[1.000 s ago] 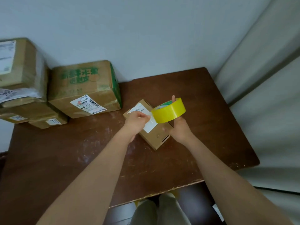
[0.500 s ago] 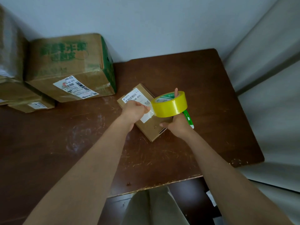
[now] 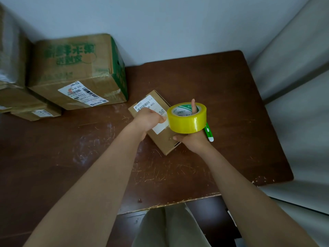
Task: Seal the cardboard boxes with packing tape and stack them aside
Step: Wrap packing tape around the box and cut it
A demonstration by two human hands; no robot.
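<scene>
A small cardboard box [image 3: 160, 139] with a white shipping label lies on the dark wooden table [image 3: 213, 86]. Just above its right half I hold a yellow tape roll [image 3: 187, 120]. My right hand [image 3: 193, 139] grips the roll from below, with one finger through its core. My left hand [image 3: 151, 118] pinches the loose tape end at the roll's left side, over the label. Only a short strip of tape is pulled free.
A large box with green print [image 3: 76, 73] stands at the back left, beside more stacked boxes [image 3: 10, 68] and a flat one [image 3: 37, 114]. A green and white pen-like tool [image 3: 208, 133] lies right of the small box. Grey curtain hangs at the right.
The view has shifted, so the boxes sit further left in frame. Both hands stay at the roll over the small box; the pen-like tool has come into sight beside my right hand.
</scene>
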